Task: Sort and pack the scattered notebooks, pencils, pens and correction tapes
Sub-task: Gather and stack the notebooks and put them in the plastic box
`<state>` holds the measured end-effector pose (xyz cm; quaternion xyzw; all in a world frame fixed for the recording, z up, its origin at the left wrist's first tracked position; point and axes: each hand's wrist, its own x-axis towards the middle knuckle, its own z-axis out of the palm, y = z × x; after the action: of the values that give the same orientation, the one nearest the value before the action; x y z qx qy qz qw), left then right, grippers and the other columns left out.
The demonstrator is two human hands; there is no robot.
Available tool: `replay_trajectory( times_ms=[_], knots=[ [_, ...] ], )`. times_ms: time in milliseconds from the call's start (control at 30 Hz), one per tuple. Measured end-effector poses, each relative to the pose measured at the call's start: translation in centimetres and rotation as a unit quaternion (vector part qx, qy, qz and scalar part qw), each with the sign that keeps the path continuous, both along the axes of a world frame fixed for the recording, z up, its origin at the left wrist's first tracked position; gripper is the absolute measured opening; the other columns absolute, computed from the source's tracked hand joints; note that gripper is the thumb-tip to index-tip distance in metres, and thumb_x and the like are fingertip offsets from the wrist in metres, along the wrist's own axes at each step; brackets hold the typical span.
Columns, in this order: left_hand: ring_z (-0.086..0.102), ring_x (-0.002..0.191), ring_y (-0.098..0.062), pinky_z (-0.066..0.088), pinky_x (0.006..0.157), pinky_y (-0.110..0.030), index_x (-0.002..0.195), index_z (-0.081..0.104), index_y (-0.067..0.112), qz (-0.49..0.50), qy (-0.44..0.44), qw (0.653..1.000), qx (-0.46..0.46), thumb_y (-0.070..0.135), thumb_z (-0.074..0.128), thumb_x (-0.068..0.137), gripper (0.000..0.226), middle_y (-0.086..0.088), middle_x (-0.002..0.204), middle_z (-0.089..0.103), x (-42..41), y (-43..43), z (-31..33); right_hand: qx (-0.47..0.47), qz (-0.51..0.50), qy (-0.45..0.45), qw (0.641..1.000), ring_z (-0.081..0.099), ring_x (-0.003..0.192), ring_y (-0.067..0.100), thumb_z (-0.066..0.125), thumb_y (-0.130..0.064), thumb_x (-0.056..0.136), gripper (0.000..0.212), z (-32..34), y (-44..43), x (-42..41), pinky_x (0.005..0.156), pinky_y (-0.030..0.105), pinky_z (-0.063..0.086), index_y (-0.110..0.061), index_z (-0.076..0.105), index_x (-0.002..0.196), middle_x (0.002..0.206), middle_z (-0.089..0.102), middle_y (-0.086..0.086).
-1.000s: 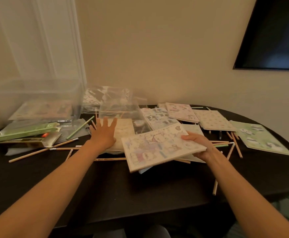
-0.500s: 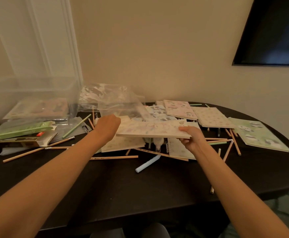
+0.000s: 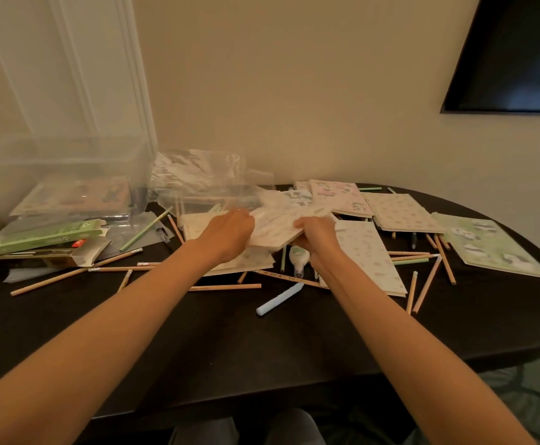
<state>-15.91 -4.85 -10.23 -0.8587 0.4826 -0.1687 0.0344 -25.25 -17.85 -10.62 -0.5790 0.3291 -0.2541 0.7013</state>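
Note:
Both hands hold one pale patterned notebook point(image 3: 276, 226) above the middle of the dark table point(image 3: 230, 342). My left hand point(image 3: 230, 234) grips its left edge and my right hand point(image 3: 318, 236) grips its near right corner. Under it lie another cream notebook point(image 3: 198, 224) and a floral one point(image 3: 371, 255). More notebooks spread to the right: pink point(image 3: 339, 195), beige point(image 3: 400, 211), green panda point(image 3: 490, 245). Wooden pencils point(image 3: 227, 286) lie scattered about. A correction tape point(image 3: 299, 258) and a light blue pen point(image 3: 279, 298) sit near my right wrist.
A clear plastic bin point(image 3: 63, 175) with a notebook inside stands at the back left, beside a crumpled clear bag point(image 3: 204, 175). Green pencil boxes point(image 3: 37, 239) lie in front of the bin. A dark screen point(image 3: 515, 53) hangs on the wall at right.
My right hand lifted the notebook off the pile and carried it leftward and away. My left hand left the cream notebook and took hold of the lifted one's left edge.

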Motion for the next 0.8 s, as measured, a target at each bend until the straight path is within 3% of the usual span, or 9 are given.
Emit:
replay_trajectory(
  times_ms=[67,200,300,367,400,467,533,700,800],
  knots=[
    [0.048,0.093,-0.029,0.03,0.064,-0.033,0.094,0.05,0.002,0.018,0.047,0.999,-0.012,0.012,0.041,0.093,0.013,-0.014,0.107,0.048,0.0,0.3,-0.5,-0.022,0.009,0.063,0.998,0.058,0.1,0.028,0.06,0.002,0.08,0.041,-0.4,-0.5,-0.2,0.084,0.036,0.052,0.005,0.048,0.119,0.117,0.058,0.019],
    [0.047,0.098,-0.028,0.032,0.067,-0.033,0.099,0.05,0.002,0.058,0.084,0.994,-0.043,0.021,0.046,0.091,0.021,-0.012,0.11,0.045,-0.2,0.1,-1.6,-0.134,-0.028,0.154,0.979,0.053,0.084,0.022,0.068,-0.012,0.079,0.024,-1.2,-1.2,-0.9,0.068,0.031,0.042,0.001,0.057,0.096,0.094,0.055,0.012],
    [0.046,0.105,-0.028,0.034,0.071,-0.033,0.109,0.05,0.003,0.077,0.07,0.994,-0.04,0.021,0.047,0.092,0.025,-0.012,0.117,0.044,-0.4,-0.8,-1.8,-0.243,-0.059,0.103,0.963,0.05,0.074,0.02,0.066,-0.007,0.079,0.019,-1.8,-0.8,-0.7,0.06,0.024,0.038,-0.006,0.052,0.067,0.097,0.047,0.012],
    [0.047,0.104,-0.028,0.033,0.07,-0.033,0.109,0.052,0.002,0.082,0.065,0.994,-0.039,0.016,0.045,0.093,0.023,-0.013,0.117,0.045,-0.4,-1.2,-1.7,-0.289,-0.066,0.043,0.954,0.054,0.078,0.017,0.062,-0.003,0.081,0.01,-1.9,-0.3,-0.6,0.061,0.02,0.041,-0.003,0.056,0.073,0.1,0.052,0.012],
    [0.048,0.103,-0.028,0.033,0.07,-0.032,0.109,0.052,0.002,0.082,0.066,0.994,-0.043,0.013,0.044,0.093,0.021,-0.013,0.117,0.045,-0.4,-1.4,-1.7,-0.282,-0.053,0.022,0.958,0.057,0.083,0.017,0.06,-0.002,0.083,0.004,-1.6,-0.3,-0.5,0.064,0.02,0.045,0.0,0.06,0.086,0.103,0.057,0.013],
    [0.049,0.101,-0.027,0.033,0.068,-0.031,0.111,0.052,0.002,0.08,0.065,0.993,-0.056,0.008,0.042,0.093,0.021,-0.013,0.116,0.046,-0.4,-1.6,-1.7,-0.237,0.001,0.024,0.971,0.059,0.097,0.019,0.054,-0.001,0.085,0.023,-1.4,-0.7,-0.1,0.079,0.029,0.051,-0.002,0.055,0.108,0.113,0.061,0.011],
    [0.049,0.099,-0.027,0.032,0.066,-0.031,0.111,0.05,0.003,0.075,0.055,0.994,-0.064,0.004,0.043,0.092,0.021,-0.012,0.115,0.046,-0.5,-1.6,-1.7,-0.187,0.057,0.057,0.979,0.057,0.108,0.025,0.05,0.001,0.087,0.03,-1.2,-1.4,0.1,0.089,0.043,0.051,-0.003,0.048,0.117,0.12,0.058,0.014],
    [0.049,0.096,-0.025,0.03,0.062,-0.032,0.109,0.049,0.005,0.05,0.032,0.994,-0.087,0.002,0.043,0.091,0.019,-0.01,0.112,0.047,-0.8,-1.6,-1.3,0.01,0.099,0.005,0.995,0.057,0.103,0.03,0.038,0.014,0.09,0.04,-0.3,-1.8,0.4,0.066,0.039,0.054,0.003,0.04,0.128,0.127,0.053,0.021],
    [0.051,0.089,-0.024,0.029,0.059,-0.03,0.107,0.049,0.008,0.002,0.009,0.995,-0.104,0.0,0.04,0.092,0.019,-0.008,0.108,0.05,-1.2,-1.6,-0.2,0.12,0.07,-0.088,0.986,0.052,0.114,0.034,0.028,0.02,0.09,0.049,0.3,-1.5,1.1,0.082,0.048,0.051,0.0,0.036,0.134,0.132,0.048,0.021]
  ],
)
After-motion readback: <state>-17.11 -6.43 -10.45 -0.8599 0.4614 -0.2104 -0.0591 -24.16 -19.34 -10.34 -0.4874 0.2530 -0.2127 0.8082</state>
